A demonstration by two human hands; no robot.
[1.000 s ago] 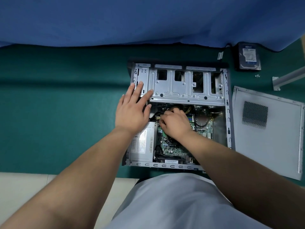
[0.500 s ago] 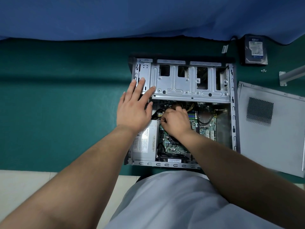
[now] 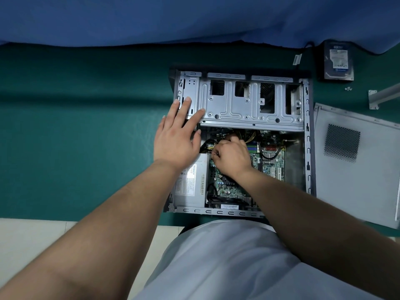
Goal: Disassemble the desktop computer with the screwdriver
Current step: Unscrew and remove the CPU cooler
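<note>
The open desktop case [image 3: 307, 148] lies flat on the green mat, its grey drive cage [image 3: 244, 105] at the far side. My left hand [image 3: 176, 137] rests flat with straight fingers on the cage's near-left corner. Inside the case, my right hand [image 3: 231, 156] is curled over the green motherboard [image 3: 272, 161], pinching something small among the black and yellow cables [image 3: 249, 134]; what it pinches is hidden. The silver power supply [image 3: 190, 187] sits at the near left of the case. No screwdriver is in sight.
The removed side panel [image 3: 355, 169] lies to the right of the case. A hard drive [image 3: 338, 61] sits at the far right, with small screws [image 3: 348, 88] and a metal bracket [image 3: 385, 95] near it. A blue cloth [image 3: 173, 18] hangs behind the mat [image 3: 75, 126].
Both hands stay where they were on the case; only the camera view has shifted slightly, so the case appears a little further right.
</note>
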